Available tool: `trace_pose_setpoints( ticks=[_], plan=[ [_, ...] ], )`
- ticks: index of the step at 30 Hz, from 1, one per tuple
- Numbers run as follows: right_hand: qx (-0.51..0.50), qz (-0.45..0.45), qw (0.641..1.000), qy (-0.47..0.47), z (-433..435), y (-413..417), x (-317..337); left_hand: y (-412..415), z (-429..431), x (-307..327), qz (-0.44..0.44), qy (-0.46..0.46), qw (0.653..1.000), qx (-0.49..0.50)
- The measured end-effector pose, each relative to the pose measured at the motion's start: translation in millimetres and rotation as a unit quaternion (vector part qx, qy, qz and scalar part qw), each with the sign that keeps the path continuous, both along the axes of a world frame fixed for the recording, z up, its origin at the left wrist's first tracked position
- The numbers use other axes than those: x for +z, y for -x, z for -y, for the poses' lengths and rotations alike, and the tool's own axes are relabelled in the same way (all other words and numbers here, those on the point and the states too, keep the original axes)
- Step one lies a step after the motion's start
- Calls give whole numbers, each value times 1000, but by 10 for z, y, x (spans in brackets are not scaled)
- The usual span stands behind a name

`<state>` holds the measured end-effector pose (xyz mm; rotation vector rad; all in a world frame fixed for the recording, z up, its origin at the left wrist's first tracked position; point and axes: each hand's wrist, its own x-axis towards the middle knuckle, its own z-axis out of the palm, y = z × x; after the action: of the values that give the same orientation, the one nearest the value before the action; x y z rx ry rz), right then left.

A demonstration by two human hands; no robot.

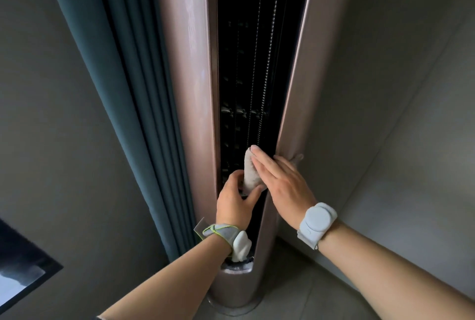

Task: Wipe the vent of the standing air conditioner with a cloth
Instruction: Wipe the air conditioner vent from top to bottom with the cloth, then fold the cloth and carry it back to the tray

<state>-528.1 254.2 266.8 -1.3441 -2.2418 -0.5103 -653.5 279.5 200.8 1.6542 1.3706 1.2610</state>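
Tiled floor (321, 281) carries the standing air conditioner (185, 83) (pinkish casing).

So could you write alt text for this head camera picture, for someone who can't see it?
Two bare hands press a pale cloth into the dark open vent of a tall pinkish standing air conditioner: the left hand pinches the cloth's lower end, the right hand lies flat over it. Both wrists wear bands; a dark green curtain hangs left.
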Motion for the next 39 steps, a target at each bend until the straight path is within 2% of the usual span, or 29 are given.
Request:
trace_pose_setpoints(
  ticks=[3,5,11,13,16,18,21,24,28,31,33,36,39],
  plan=[
    [-7,-87,996,35,24,-81,-76,-43,3,-15,-34,-12,999,-10],
    [-6,-176,983,58,62,-140,-136,-88,35,-25,-28,-9,999,-20],
    [-31,-328,944,20,240,-296,-223,-201,168,37,-23,-35,996,-84],
    [-56,-391,917,52,300,-399,-288,-263,211,20,-23,-38,993,-108],
    [-138,-478,851,169,368,-547,-381,-347,251,-45,-45,-28,990,-133],
    [-178,-495,822,219,414,-691,-498,-446,275,-119,-61,-12,987,-147],
    [-174,-531,790,253,522,-870,-628,-603,322,-266,-88,21,983,-162],
    [-166,-557,772,258,685,-1068,-738,-815,374,-432,-107,62,977,-176],
    [-207,-598,735,241,964,-1430,-885,-1222,466,-640,-69,179,965,-179],
    [-240,-628,707,220,1228,-1718,-1010,-1638,602,-761,-10,307,933,-187],
    [-265,-649,686,195,1467,-1932,-1075,-1982,757,-789,8,367,902,-227],
    [-302,-674,653,167,1696,-2117,-1148,-2316,899,-821,-19,371,879,-299],
    [-351,-703,606,124,1979,-2359,-1204,-2599,1106,-850,-9,356,885,-299]
  ],
)
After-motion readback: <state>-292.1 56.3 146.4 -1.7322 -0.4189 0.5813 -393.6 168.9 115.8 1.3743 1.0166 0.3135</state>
